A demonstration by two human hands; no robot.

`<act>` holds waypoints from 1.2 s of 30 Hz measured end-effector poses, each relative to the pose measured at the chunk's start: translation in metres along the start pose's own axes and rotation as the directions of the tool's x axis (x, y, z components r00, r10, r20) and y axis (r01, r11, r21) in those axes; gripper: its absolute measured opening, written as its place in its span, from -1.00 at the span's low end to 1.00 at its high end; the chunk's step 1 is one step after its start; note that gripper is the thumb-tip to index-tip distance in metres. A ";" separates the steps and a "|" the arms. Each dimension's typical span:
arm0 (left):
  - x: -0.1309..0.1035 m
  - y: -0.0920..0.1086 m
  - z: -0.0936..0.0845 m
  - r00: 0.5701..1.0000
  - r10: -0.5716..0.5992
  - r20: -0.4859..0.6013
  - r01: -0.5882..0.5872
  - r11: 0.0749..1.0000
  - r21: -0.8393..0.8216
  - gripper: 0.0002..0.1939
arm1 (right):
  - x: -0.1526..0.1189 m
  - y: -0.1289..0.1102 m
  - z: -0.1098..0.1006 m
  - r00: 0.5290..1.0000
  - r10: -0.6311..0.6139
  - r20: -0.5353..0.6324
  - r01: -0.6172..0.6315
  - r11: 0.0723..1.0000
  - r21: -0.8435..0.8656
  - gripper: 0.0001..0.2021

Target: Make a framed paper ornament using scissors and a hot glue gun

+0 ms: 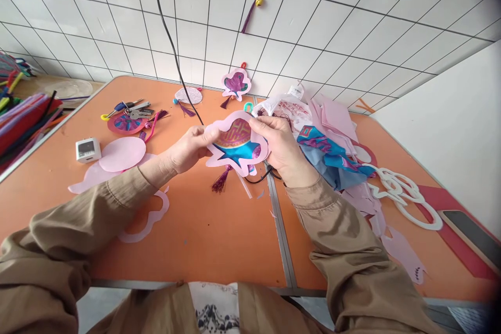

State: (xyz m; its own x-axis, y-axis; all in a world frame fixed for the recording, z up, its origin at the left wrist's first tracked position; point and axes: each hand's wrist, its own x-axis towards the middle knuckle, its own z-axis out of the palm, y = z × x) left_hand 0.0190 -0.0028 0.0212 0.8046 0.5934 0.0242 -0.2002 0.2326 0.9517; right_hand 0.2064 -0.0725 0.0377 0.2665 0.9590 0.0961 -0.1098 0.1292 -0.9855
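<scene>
Between my two hands, above the orange table [219,235], is a pink-bordered fabric ornament [235,151] with a blue, purple and gold patterned middle. My left hand [191,148] pinches its left edge, thumb on the front. At the upper right edge, my right hand [279,143] grips it the same way. A dark purple tassel [221,180] hangs below the ornament, and a teal loop [248,107] shows at its top. Behind it, a similar purple ornament [236,83] leans on the tiled wall.
On the left lie a white charger [88,150], keys [139,113] and pink paper shapes [122,154]. Patterned blue fabric [332,154], pink scraps [362,200], white cut-out rings [420,215] and a phone [473,237] lie right. A black cable [164,21] runs down the wall.
</scene>
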 end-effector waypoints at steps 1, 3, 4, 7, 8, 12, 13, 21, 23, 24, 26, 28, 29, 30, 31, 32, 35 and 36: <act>0.000 0.002 0.001 1.000 -0.005 -0.023 0.005 1.000 -0.029 -0.47 | -0.001 0.000 0.000 1.000 -0.010 0.000 0.010 1.000 -0.020 -0.71; 0.001 0.005 0.003 0.994 -0.012 -0.110 0.006 0.998 -0.056 -0.47 | -0.002 -0.001 0.001 1.000 -0.013 0.012 0.014 0.999 -0.045 -0.68; 0.001 0.005 0.004 0.988 -0.017 -0.157 0.010 0.999 -0.049 -0.49 | -0.002 -0.001 0.001 1.000 -0.007 0.024 0.008 0.999 -0.050 -0.67; 0.000 0.004 0.007 0.972 -0.049 -0.231 0.043 0.999 -0.029 -0.52 | -0.003 0.000 0.002 0.999 0.013 0.049 -0.010 0.999 -0.053 -0.65; 0.000 0.004 0.008 0.971 -0.062 -0.230 0.056 0.998 -0.033 -0.51 | -0.003 0.000 0.003 0.999 0.016 0.051 -0.014 0.998 -0.053 -0.65; -0.001 0.001 0.010 0.967 -0.071 -0.246 0.059 0.997 -0.058 -0.52 | 0.000 0.002 0.001 1.000 0.009 0.025 -0.008 0.999 -0.034 -0.59; -0.001 0.001 0.011 0.962 -0.061 -0.265 0.045 0.997 -0.063 -0.53 | 0.001 0.003 -0.001 1.000 0.003 0.021 -0.002 1.000 -0.022 -0.56; 0.001 0.001 0.008 0.929 0.045 -0.368 -0.078 0.994 -0.077 -0.61 | 0.005 0.005 -0.008 0.999 -0.038 0.031 0.039 0.999 -0.024 -0.52; 0.001 0.000 0.007 0.924 0.061 -0.378 -0.098 0.992 -0.080 -0.62 | 0.004 0.005 -0.007 0.998 -0.066 0.012 0.066 0.995 -0.079 -0.56; 0.001 0.000 0.007 0.922 0.068 -0.381 -0.107 0.991 -0.082 -0.62 | 0.003 0.005 -0.006 0.996 -0.089 0.006 0.089 0.990 -0.108 -0.58; 0.001 -0.001 0.006 0.919 0.081 -0.386 -0.123 0.989 -0.084 -0.61 | 0.002 0.005 -0.005 0.989 -0.148 -0.004 0.146 0.976 -0.160 -0.59; 0.001 -0.001 0.006 0.917 0.086 -0.389 -0.129 0.988 -0.085 -0.61 | 0.001 0.006 -0.004 0.978 -0.207 -0.016 0.199 0.957 -0.211 -0.59; 0.001 -0.002 0.006 0.918 0.087 -0.388 -0.129 0.988 -0.084 -0.61 | 0.000 0.006 -0.004 0.973 -0.229 -0.024 0.217 0.947 -0.238 -0.60; 0.001 -0.002 0.005 0.920 0.088 -0.383 -0.128 0.988 -0.083 -0.61 | 0.000 0.006 -0.004 0.969 -0.245 -0.030 0.229 0.937 -0.263 -0.60; 0.001 -0.002 0.005 0.923 0.088 -0.374 -0.127 0.989 -0.079 -0.61 | 0.000 0.006 -0.004 0.966 -0.255 -0.032 0.236 0.930 -0.281 -0.60; 0.000 -0.003 0.005 0.926 0.090 -0.367 -0.126 0.989 -0.076 -0.61 | 0.000 0.007 -0.004 0.965 -0.259 -0.030 0.240 0.926 -0.290 -0.60; 0.000 -0.005 0.003 0.930 0.096 -0.356 -0.132 0.988 -0.079 -0.62 | 0.001 0.007 -0.006 0.964 -0.266 -0.016 0.248 0.919 -0.306 -0.59; 0.000 -0.005 0.003 0.929 0.097 -0.357 -0.136 0.987 -0.085 -0.62 | 0.001 0.007 -0.006 0.962 -0.273 -0.013 0.255 0.914 -0.315 -0.58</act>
State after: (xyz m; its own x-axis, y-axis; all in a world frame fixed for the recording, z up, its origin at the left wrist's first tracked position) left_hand 0.0218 -0.0063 0.0174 0.5288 0.8487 0.0058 -0.3545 0.2146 0.9101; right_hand 0.2118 -0.0721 0.0300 0.2986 0.8841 0.3594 0.2693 0.2832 -0.9205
